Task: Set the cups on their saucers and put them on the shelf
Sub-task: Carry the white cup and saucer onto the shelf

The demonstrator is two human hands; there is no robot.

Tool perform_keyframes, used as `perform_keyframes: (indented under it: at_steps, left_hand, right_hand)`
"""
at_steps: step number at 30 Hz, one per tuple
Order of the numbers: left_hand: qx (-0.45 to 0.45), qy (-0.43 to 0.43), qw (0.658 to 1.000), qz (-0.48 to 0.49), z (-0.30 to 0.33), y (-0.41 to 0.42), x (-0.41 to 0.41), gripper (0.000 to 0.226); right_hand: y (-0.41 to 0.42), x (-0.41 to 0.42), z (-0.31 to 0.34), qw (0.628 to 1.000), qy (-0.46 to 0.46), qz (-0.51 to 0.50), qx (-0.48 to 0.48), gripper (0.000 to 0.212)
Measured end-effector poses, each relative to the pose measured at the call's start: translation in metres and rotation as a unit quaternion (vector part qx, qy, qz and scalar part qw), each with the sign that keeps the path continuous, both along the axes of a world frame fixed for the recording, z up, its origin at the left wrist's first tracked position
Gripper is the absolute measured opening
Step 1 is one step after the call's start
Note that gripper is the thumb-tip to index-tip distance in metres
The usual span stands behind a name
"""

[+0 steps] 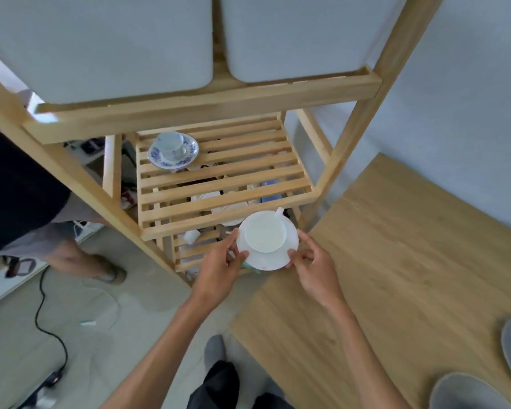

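A plain white cup (pixel 265 234) sits upright on a white saucer (pixel 273 259), held in the air just in front of the slatted wooden shelf (pixel 227 184). My left hand (pixel 222 267) pinches the saucer's left rim and my right hand (pixel 316 265) grips its right rim. The cup's handle points toward the shelf. At the shelf's back left stands a blue-patterned cup (pixel 171 144) on its matching saucer (pixel 160 159).
The wooden rack's upper tier (pixel 207 107) carries two grey bins (pixel 101 39) overhead. A wooden table (pixel 396 261) lies to the right with grey dishes (pixel 466 392) at its near corner. Another person's leg and sandalled foot (pixel 101 268) stand at the left, beside a black cable (pixel 43 320).
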State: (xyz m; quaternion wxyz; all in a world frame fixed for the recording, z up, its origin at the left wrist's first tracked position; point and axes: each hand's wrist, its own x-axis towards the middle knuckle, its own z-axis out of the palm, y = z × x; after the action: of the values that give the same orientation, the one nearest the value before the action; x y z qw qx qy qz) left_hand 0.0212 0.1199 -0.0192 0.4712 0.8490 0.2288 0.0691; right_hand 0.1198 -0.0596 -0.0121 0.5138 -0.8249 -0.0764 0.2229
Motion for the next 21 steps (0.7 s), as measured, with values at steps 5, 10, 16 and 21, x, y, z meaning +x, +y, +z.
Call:
perform_keyframes:
  at_steps: [5,10,16,21]
  left_hand:
    - [0.007,-0.011,1.0,0.014,-0.007,0.059,0.031,0.052]
    - [0.032,0.012,0.999,0.013,-0.019,0.112,0.076,0.048]
    - [0.067,0.049,0.997,0.004,-0.04,0.156,0.122,0.036]
    - [0.117,0.081,0.989,-0.035,-0.054,0.171,0.143,0.031]
  right_hand:
    - [0.06,0.04,-0.009,1.0,-0.003,0.021,-0.016,0.046]
    - [0.115,0.083,-0.021,0.999,0.011,0.019,-0.032,0.05]
    - [0.159,0.125,-0.038,0.998,0.015,0.026,-0.054,0.049]
    - [0.173,0.147,-0.054,0.996,0.017,0.039,-0.078,0.049]
